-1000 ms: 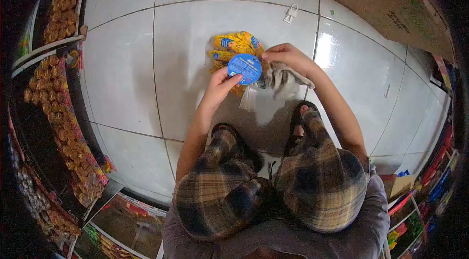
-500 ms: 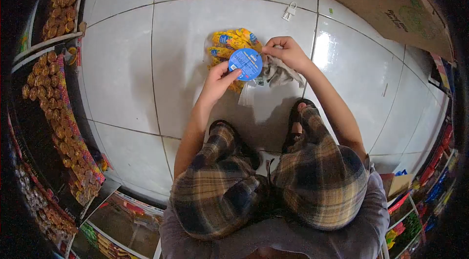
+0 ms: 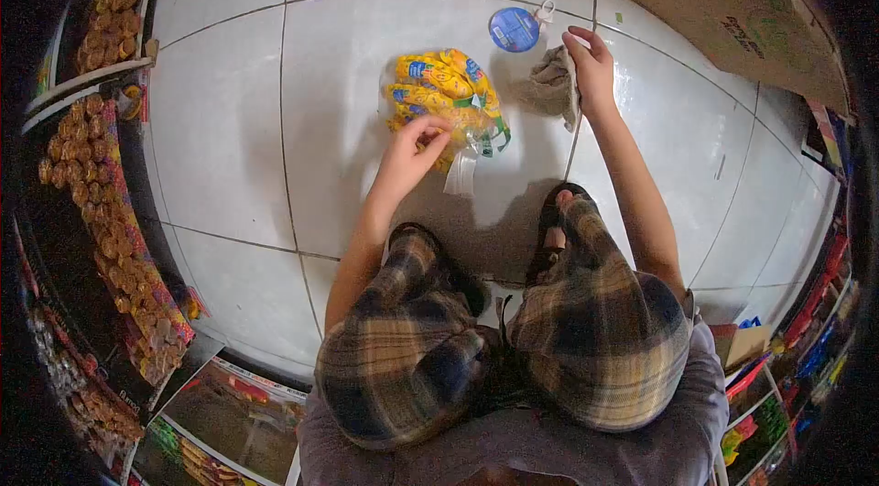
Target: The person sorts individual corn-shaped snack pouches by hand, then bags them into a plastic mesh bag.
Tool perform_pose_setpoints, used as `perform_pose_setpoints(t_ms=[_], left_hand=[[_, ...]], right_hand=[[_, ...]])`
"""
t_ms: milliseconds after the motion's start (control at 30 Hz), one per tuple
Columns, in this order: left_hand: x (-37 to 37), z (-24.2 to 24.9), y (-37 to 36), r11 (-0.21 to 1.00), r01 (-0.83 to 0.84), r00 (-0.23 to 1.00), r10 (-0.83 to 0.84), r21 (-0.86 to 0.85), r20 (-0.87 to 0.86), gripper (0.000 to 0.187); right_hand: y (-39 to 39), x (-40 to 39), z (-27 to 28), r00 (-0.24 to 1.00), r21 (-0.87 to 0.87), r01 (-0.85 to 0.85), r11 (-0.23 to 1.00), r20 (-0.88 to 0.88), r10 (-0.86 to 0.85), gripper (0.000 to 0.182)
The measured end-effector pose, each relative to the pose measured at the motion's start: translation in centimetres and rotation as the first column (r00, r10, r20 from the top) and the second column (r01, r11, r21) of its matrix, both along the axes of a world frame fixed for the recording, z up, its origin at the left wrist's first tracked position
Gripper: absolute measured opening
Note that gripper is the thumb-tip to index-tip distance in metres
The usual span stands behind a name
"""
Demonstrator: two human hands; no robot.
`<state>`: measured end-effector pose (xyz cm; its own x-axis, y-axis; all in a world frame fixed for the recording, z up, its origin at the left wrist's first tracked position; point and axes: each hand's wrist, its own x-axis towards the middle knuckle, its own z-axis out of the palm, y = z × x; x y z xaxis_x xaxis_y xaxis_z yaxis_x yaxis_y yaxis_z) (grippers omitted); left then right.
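Note:
A bundle of yellow packets [image 3: 438, 78] in clear plastic, with green strips at its right side, lies on the floor. My left hand [image 3: 412, 152] is at the bundle's lower edge, fingers loosely curved, with a gap between thumb and fingers and nothing seen in them. Further right, my right hand [image 3: 593, 74] grips the edge of a crumpled grey cloth [image 3: 549, 87]; part of that grip is hidden. Beyond the cloth is a round blue disc [image 3: 513, 30] with a printed label, slightly blurred, beside a white looped plastic hanger [image 3: 545, 14].
White floor tiles [image 3: 220, 120] lie all around. A large cardboard box [image 3: 723, 19] stands at the upper right. Shelves of gold-wrapped sweets [image 3: 114, 239] line the left, and more stocked shelves [image 3: 760, 413] are at the lower right. My sandalled feet are below the bundle.
The blue disc has left my left hand and is now further off, by the white hanger. My right hand has moved right and away with the grey cloth, uncovering the bundle's green strips.

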<state>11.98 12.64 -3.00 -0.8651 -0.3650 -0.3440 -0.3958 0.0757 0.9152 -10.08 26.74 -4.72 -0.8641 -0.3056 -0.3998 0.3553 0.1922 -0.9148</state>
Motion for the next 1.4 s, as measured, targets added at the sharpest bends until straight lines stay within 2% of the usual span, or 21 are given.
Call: perform_pose_setpoints(t_ms=[67,100,133,167,233,267,300,333,433,567,667,767,900,967,1000,1067,1100,1167,1233,1300,1400], left_hand=[[0.1,0.4,-0.2,0.998,0.056,0.996,-0.055,0.0,0.07,0.013],[0.1,0.5,-0.2,0.97,0.178,0.982,-0.165,-0.165,0.086,0.015],[0.1,0.6,-0.2,0.9,0.294,0.956,-0.269,-0.322,0.121,0.017],[0.1,0.5,-0.2,0.9,0.294,0.955,-0.269,-0.32,0.122,0.017],[0.1,0.4,-0.1,0.623,0.407,0.887,-0.444,-0.668,0.127,0.025],[0.2,0.3,0.1,0.623,0.41,0.886,-0.445,-0.666,0.129,0.025],[0.1,0.3,0.4,0.615,0.411,0.892,-0.426,-0.673,0.155,0.027],[0.1,0.2,0.7,0.608,0.412,0.896,-0.405,-0.679,0.181,0.029],[0.3,-0.8,1.1,0.583,0.357,0.919,-0.36,-0.73,0.161,0.033],[0.7,-2.3,1.4,0.644,0.171,0.971,-0.241,-0.746,0.015,0.032],[0.8,-3.0,1.3,0.558,0.135,0.97,-0.243,-0.819,-0.005,0.026],[0.8,-3.2,1.3,0.538,0.102,0.974,-0.226,-0.837,-0.027,0.016],[0.9,-2.6,0.7,0.519,0.008,0.971,-0.209,-0.855,-0.118,0.012],[1.1,-2.5,0.3,0.535,-0.025,0.973,-0.179,-0.845,-0.142,0.011],[1.2,-2.6,0.0,0.593,-0.11,0.973,-0.099,-0.797,-0.208,0.012],[1.4,-2.2,-0.5,0.648,-0.255,0.95,0.028,-0.718,-0.312,0.012],[1.3,-2.1,-0.5,0.647,-0.254,0.95,0.028,-0.719,-0.311,0.012],[1.0,-1.9,-0.8,0.752,-0.525,0.836,0.369,-0.399,-0.406,0.009],[1.0,-2.2,-1.3,0.728,-0.55,0.83,0.419,-0.409,-0.369,0.007],[0.9,-2.2,-1.6,0.713,-0.684,0.719,0.626,-0.151,-0.303,0.008],[1.2,-3.4,-2.9,0.615,-0.789,0.581,0.737,-0.014,-0.344,0.008]], right_hand=[[0.2,0.7,-0.3,0.999,-0.024,-0.04,0.999,0.004,0.04,0.019],[0.2,1.1,-0.4,0.997,-0.05,-0.078,0.996,0.006,0.078,0.017],[0.2,1.4,-0.6,0.965,-0.042,-0.248,0.968,-0.094,0.244,0.014],[0.3,1.9,-0.5,0.884,-0.02,-0.444,0.896,-0.174,0.434,0.014],[-0.2,3.4,0.2,0.603,0.085,-0.78,0.62,-0.161,0.781,0.016],[-0.3,4.3,0.6,0.604,0.083,-0.78,0.62,-0.158,0.781,0.016],[-0.5,5.1,0.9,0.391,0.323,-0.845,0.426,-0.17,0.905,0.019],[-0.5,5.8,1.1,0.159,0.541,-0.817,0.201,-0.122,0.98,0.021],[-0.6,7.1,0.8,0.089,0.672,-0.733,0.105,-0.059,0.994,0.026],[-0.4,8.7,-0.4,0.04,0.744,-0.659,0.108,-0.109,0.993,0.025],[-0.1,9.4,-1.4,-0.017,0.761,-0.636,0.128,-0.179,0.984,0.021],[0.4,9.8,-2.0,-0.018,0.749,-0.619,0.237,-0.316,0.949,0.014],[0.5,9.6,-1.8,-0.03,0.77,-0.607,0.196,-0.269,0.963,0.016],[0.4,9.1,-0.6,0.136,0.662,-0.673,0.329,-0.326,0.935,0.019],[0.3,8.7,-0.1,0.136,0.661,-0.674,0.329,-0.327,0.935,0.019],[0.2,7.4,0.8,0.312,0.517,-0.695,0.5,-0.41,0.857,0.014],[0.2,6.8,1.0,0.312,0.515,-0.696,0.5,-0.41,0.857,0.014],[0.2,5.8,1.4,0.381,0.482,-0.645,0.593,-0.469,0.797,0.014],[0.2,5.0,2.2,0.402,0.474,-0.652,0.592,-0.446,0.8,0.016],[0.5,4.3,2.3,0.464,0.503,-0.596,0.625,-0.419,0.78,0.021],[1.6,3.0,0.6,0.553,0.501,-0.527,0.686,-0.411,0.725,0.021]])
